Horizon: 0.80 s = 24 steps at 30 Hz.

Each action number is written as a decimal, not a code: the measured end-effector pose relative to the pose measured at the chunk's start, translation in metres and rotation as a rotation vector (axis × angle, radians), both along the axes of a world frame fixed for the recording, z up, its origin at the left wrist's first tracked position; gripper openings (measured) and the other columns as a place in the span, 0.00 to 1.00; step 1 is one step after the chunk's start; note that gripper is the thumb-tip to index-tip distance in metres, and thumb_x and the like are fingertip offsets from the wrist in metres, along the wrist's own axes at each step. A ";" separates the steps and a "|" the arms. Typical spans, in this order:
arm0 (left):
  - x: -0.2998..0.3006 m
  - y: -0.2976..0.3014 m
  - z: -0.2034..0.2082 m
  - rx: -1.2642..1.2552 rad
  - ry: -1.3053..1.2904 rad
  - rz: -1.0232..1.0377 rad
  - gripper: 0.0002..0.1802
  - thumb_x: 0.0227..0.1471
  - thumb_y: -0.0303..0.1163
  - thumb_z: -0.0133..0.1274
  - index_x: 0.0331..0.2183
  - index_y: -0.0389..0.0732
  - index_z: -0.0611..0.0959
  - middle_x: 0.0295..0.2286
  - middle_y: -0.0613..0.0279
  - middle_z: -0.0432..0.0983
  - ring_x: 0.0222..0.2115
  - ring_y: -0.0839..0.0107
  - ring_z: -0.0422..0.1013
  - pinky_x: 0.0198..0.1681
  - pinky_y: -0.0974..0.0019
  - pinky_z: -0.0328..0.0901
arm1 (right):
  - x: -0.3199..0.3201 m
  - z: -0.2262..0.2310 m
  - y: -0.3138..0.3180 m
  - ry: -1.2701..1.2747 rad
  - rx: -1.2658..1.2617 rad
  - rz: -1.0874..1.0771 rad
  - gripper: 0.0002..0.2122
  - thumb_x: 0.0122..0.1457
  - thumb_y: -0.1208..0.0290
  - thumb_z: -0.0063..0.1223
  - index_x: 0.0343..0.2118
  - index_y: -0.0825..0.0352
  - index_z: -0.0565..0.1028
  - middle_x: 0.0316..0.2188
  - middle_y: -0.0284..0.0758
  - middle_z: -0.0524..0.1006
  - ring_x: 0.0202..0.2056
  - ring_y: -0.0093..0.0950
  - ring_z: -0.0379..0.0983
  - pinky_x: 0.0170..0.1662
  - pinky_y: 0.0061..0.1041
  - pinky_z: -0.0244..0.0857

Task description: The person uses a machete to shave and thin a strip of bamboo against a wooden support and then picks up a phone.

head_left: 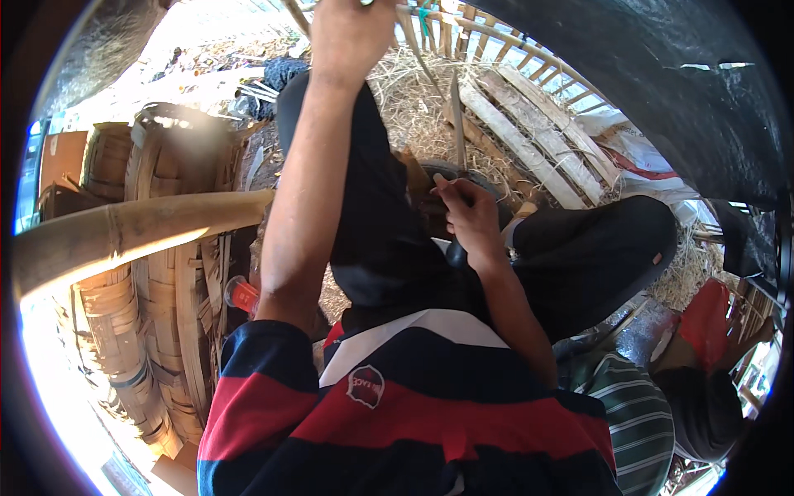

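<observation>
My left hand (354,33) is stretched far forward to the top edge of the view, where its fingers are cut off. Just right of it a thin bamboo strip (420,56) slants down; whether the hand grips it cannot be told. My right hand (471,217) is low between my knees with its fingers curled, and what lies inside them is hidden. Directly beyond it a long, narrow grey knife blade (458,116) points away from me. Its lower end drops out of sight near a dark rounded object (488,183) behind the right hand.
A thick bamboo pole (149,230) crosses at left, over stacked woven bamboo baskets (165,331). A red cup (242,295) lies beside them. Pale wooden slats (538,124) rest on straw (413,107) ahead. Black sheeting (686,74) hangs at right. Another person's striped clothing (633,405) shows lower right.
</observation>
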<state>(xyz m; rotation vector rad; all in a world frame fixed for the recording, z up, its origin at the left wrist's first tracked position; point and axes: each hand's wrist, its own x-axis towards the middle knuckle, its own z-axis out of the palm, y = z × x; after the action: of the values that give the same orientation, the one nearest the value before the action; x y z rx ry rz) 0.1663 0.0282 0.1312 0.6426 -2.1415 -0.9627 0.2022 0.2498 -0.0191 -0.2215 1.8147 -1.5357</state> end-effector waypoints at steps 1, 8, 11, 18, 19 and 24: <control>0.000 -0.003 -0.002 -0.074 -0.049 0.045 0.15 0.58 0.38 0.49 0.35 0.36 0.83 0.21 0.52 0.76 0.21 0.69 0.71 0.24 0.64 0.63 | -0.012 0.002 0.005 0.070 -0.021 -0.012 0.16 0.55 0.59 0.59 0.25 0.71 0.78 0.17 0.33 0.72 0.22 0.17 0.64 0.29 0.20 0.58; -0.015 0.001 -0.032 0.085 0.048 -0.070 0.22 0.56 0.47 0.51 0.34 0.36 0.83 0.23 0.62 0.78 0.19 0.82 0.67 0.23 0.75 0.61 | -0.086 0.035 0.036 0.560 0.280 0.139 0.29 0.42 0.59 0.69 0.49 0.63 0.72 0.41 0.44 0.76 0.45 0.35 0.72 0.50 0.31 0.64; -0.015 0.018 -0.034 0.142 -0.045 -0.067 0.21 0.56 0.47 0.51 0.32 0.37 0.83 0.21 0.63 0.77 0.19 0.82 0.67 0.23 0.74 0.61 | -0.104 0.054 0.040 0.678 0.305 0.217 0.38 0.42 0.60 0.69 0.57 0.60 0.63 0.50 0.47 0.70 0.52 0.39 0.67 0.54 0.35 0.61; -0.010 0.034 -0.025 0.364 0.058 -0.208 0.21 0.57 0.45 0.51 0.32 0.35 0.83 0.20 0.67 0.75 0.21 0.83 0.67 0.26 0.77 0.62 | -0.137 0.089 0.038 0.594 -0.097 0.344 0.38 0.40 0.60 0.71 0.57 0.60 0.66 0.52 0.36 0.68 0.51 0.23 0.64 0.53 0.24 0.63; -0.008 0.035 -0.024 0.451 0.086 -0.259 0.21 0.57 0.45 0.51 0.32 0.34 0.82 0.20 0.67 0.75 0.21 0.83 0.67 0.27 0.78 0.63 | -0.140 0.092 0.036 0.598 -0.100 0.349 0.38 0.40 0.60 0.71 0.57 0.60 0.66 0.52 0.36 0.68 0.51 0.23 0.64 0.53 0.24 0.63; -0.011 0.042 -0.022 0.508 0.078 -0.427 0.17 0.59 0.40 0.49 0.32 0.36 0.82 0.22 0.66 0.76 0.25 0.81 0.71 0.28 0.76 0.64 | -0.141 0.093 0.026 0.598 -0.113 0.428 0.35 0.41 0.61 0.71 0.55 0.60 0.69 0.52 0.36 0.70 0.53 0.26 0.65 0.56 0.27 0.60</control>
<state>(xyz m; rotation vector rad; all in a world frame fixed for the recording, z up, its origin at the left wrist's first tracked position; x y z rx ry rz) 0.1553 0.0706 0.1091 0.3685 -2.0084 -1.7656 0.0612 0.2759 0.0736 -1.1484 1.9398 -1.3400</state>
